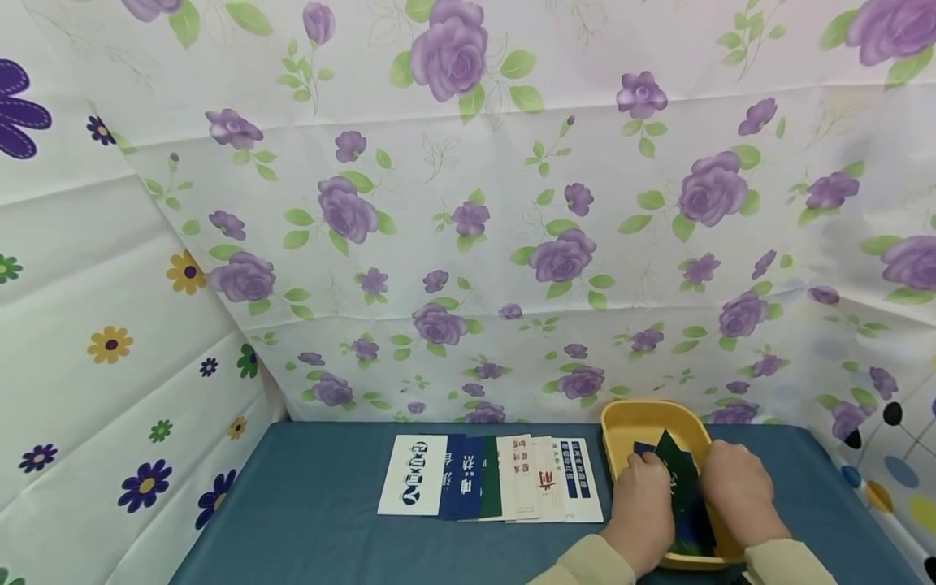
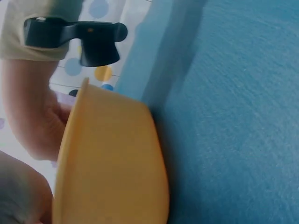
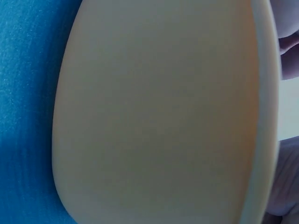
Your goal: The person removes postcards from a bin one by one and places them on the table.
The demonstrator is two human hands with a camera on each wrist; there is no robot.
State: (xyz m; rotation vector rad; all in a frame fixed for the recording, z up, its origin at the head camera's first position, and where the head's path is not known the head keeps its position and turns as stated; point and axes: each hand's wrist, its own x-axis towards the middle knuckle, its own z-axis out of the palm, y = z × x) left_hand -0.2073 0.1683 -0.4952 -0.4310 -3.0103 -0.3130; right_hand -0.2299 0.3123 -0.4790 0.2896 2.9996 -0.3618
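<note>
A yellow plastic basket point(image 1: 643, 409) sits at the right of the table, with dark green and dark blue cards inside. My left hand point(image 1: 643, 504) is over its left side, curled fingers pinching the edge of a dark green card point(image 1: 682, 479) that stands tilted with a corner pointing up. Reaching in over the right rim, my right hand point(image 1: 738, 491) is bent beside the same card; its fingertips are hidden, and I cannot tell whether they grip it. Both wrist views mostly show the basket's outer wall point(image 2: 112, 158), with parts of the hands beyond the rim point(image 3: 266, 112).
Left of the basket, a row of overlapping cards lies on the blue-green table point(image 1: 307, 504): a white card point(image 1: 413, 475) at the left end, then blue, green and cream ones, and a white card with blue print point(image 1: 581, 479) at the right end. Flowered cloth point(image 1: 468, 244) hangs behind.
</note>
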